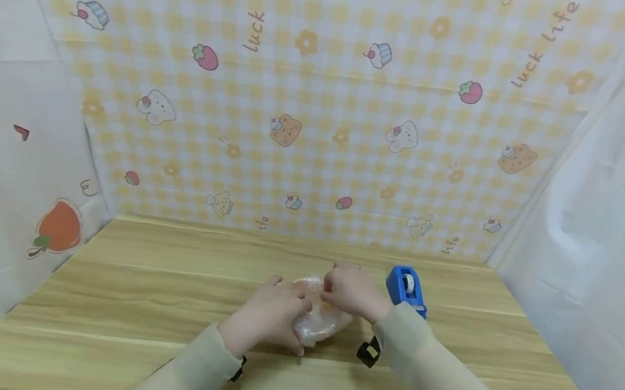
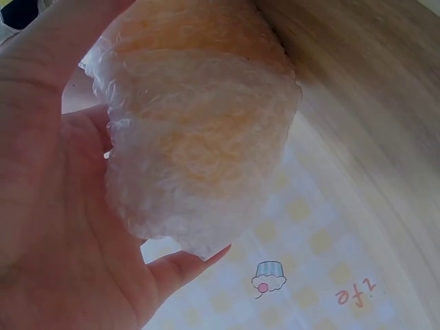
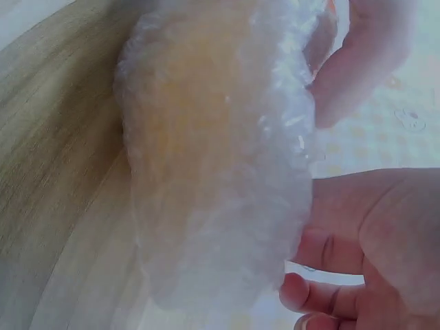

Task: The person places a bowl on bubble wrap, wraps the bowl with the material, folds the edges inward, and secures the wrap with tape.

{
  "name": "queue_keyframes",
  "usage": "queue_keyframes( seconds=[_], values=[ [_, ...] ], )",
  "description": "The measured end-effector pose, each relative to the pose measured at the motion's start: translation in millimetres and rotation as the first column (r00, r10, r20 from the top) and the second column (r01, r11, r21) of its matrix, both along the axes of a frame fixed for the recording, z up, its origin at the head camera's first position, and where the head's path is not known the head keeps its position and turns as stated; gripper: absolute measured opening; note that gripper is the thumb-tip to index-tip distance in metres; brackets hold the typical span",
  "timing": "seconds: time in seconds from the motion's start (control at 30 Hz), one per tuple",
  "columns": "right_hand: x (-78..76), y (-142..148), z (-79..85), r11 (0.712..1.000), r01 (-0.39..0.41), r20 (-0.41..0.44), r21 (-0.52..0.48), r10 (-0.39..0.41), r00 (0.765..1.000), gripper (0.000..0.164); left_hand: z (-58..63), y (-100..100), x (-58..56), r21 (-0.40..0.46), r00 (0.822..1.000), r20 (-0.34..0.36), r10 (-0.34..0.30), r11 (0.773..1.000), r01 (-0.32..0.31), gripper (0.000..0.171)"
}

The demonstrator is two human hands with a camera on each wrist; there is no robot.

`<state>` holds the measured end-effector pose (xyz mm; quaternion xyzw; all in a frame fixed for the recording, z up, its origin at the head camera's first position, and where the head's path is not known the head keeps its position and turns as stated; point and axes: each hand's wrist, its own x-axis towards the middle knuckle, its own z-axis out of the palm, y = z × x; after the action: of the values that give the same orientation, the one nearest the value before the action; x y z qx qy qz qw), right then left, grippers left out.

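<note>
A bundle in clear bubble wrap (image 1: pixel 322 328) lies on the wooden table, and something orange shows through the layers. My left hand (image 1: pixel 277 311) grips its left side, fingers spread over the wrap and thumb near the front edge. From above, my right hand (image 1: pixel 355 291) touches the upper right of the bundle with curled fingers at the wrap. In the left wrist view the bubble wrap (image 2: pixel 199 137) fills the space beside the palm. The right wrist view shows the wrap (image 3: pixel 206 172) against several bent fingers; the thumb's contact is hard to make out.
A blue tape dispenser (image 1: pixel 396 286) with a white roll stands just beyond the right forearm. The wooden table (image 1: pixel 157 280) reaches back to a yellow checked cloth (image 1: pixel 322 95). White cloths (image 1: pixel 600 204) hang at both sides.
</note>
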<state>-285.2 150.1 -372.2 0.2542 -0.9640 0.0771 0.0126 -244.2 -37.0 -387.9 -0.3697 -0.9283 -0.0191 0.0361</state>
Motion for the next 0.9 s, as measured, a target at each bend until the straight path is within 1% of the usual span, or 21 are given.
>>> queue_keyframes(
  seconds=[0.07, 0.2, 0.3, 0.4, 0.5, 0.63, 0.73, 0.83, 0.9],
  values=[
    [-1.2, 1.1, -0.4, 1.000, 0.006, 0.010, -0.004, -0.006, 1.000, 0.012, -0.3, -0.1, 0.5, -0.010, 1.000, -0.009, 0.002, 1.000, -0.002, 0.066],
    [-1.7, 2.3, -0.3, 0.999, 0.024, 0.039, -0.045, -0.022, 0.999, 0.013, -0.7, 0.2, 1.7, -0.020, 1.000, -0.023, -0.005, 1.000, 0.004, 0.070],
    [-1.4, 3.0, 0.9, 0.997, 0.035, 0.041, -0.070, -0.032, 0.999, 0.015, -1.5, 0.7, 2.1, -0.025, 0.999, -0.033, -0.016, 1.000, 0.015, 0.070],
    [-1.9, 3.5, 1.7, 0.994, 0.059, 0.054, -0.088, -0.054, 0.997, 0.021, -2.3, 1.3, 2.1, -0.019, 0.999, -0.026, -0.019, 1.000, 0.019, 0.068],
    [-2.7, 3.1, 1.1, 0.989, 0.101, 0.098, -0.109, -0.090, 0.991, 0.030, -3.4, 1.0, 1.7, -0.006, 1.000, 0.001, -0.012, 1.000, 0.012, 0.067],
    [-3.7, 3.7, -1.0, 0.981, 0.147, 0.172, -0.129, -0.124, 0.977, 0.042, -5.2, 1.0, 1.0, 0.007, 0.999, 0.034, -0.002, 1.000, 0.002, 0.066],
    [-4.4, 4.2, -3.1, 0.981, 0.151, 0.219, -0.124, -0.122, 0.968, 0.046, -6.7, 1.4, 0.2, 0.013, 0.999, 0.042, 0.002, 1.000, -0.003, 0.061],
    [-4.9, 4.4, -4.8, 0.984, 0.136, 0.235, -0.110, -0.107, 0.966, 0.046, -7.7, 2.4, -0.7, 0.012, 0.999, 0.044, 0.008, 1.000, -0.008, 0.056],
    [-5.4, 4.5, -5.5, 0.984, 0.137, 0.251, -0.113, -0.105, 0.962, 0.043, -8.1, 3.1, -1.2, 0.001, 0.999, 0.037, 0.010, 1.000, -0.010, 0.056]
  ],
)
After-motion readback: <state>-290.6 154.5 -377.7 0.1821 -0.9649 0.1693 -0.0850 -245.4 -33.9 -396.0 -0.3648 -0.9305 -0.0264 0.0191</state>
